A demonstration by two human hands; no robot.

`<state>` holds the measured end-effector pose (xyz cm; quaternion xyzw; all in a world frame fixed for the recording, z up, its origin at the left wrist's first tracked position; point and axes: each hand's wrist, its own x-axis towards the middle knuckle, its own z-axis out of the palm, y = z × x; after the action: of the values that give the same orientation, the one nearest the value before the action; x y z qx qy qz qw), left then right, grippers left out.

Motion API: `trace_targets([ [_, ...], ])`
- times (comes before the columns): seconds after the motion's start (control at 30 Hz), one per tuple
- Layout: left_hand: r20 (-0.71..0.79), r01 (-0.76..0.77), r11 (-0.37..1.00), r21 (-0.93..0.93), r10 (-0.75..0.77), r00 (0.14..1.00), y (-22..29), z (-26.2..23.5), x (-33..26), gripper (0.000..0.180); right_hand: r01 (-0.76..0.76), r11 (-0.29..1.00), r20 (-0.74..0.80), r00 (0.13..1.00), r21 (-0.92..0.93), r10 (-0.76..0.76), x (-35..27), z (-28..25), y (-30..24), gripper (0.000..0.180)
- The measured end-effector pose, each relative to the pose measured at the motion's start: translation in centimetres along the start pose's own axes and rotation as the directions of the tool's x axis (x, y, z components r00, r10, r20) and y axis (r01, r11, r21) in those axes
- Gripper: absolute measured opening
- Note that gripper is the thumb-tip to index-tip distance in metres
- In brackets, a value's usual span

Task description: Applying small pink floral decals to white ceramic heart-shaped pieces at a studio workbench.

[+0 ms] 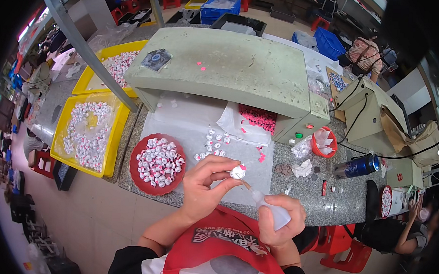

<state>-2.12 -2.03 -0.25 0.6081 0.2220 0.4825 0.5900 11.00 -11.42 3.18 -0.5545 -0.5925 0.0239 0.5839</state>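
Between the thumb and fingertips of my left hand (200, 188) is a small white round piece (237, 172) with a bit of pink on its edge. My right hand (289, 215) is wrapped round a translucent squeeze bottle (277, 214). The bottle's thin nozzle points up at the white piece; whether they touch I cannot tell. To the left, a red scalloped dish (134, 178) holds many white and pink pieces. Several loose white pieces (216, 146) lie on white paper (173, 115) beyond my left hand, with small pink parts (261, 156) to their right.
A pale green metal housing (223, 63) spans the bench over a heap of pink parts (256, 120). Yellow trays (110, 156) of white pieces stand left, beside a metal post (87, 50). At right are a red cup (324, 153), a blue bottle (359, 165) and a cable (402, 157).
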Motion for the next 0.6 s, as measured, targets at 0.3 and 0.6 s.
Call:
trace_targets([
  [0.3,-0.050,0.019,1.000,-0.018,-0.020,0.999,-0.09,-0.15,0.04,0.028,0.001,1.000,0.057,0.998,0.011,-0.002,0.44,-0.51,-0.13,0.020],
  [0.6,0.041,0.238,0.926,-0.293,-0.237,0.971,-0.06,-0.66,0.21,0.031,0.041,0.999,0.025,0.999,0.015,-0.042,0.20,-0.30,0.19,0.020],
])
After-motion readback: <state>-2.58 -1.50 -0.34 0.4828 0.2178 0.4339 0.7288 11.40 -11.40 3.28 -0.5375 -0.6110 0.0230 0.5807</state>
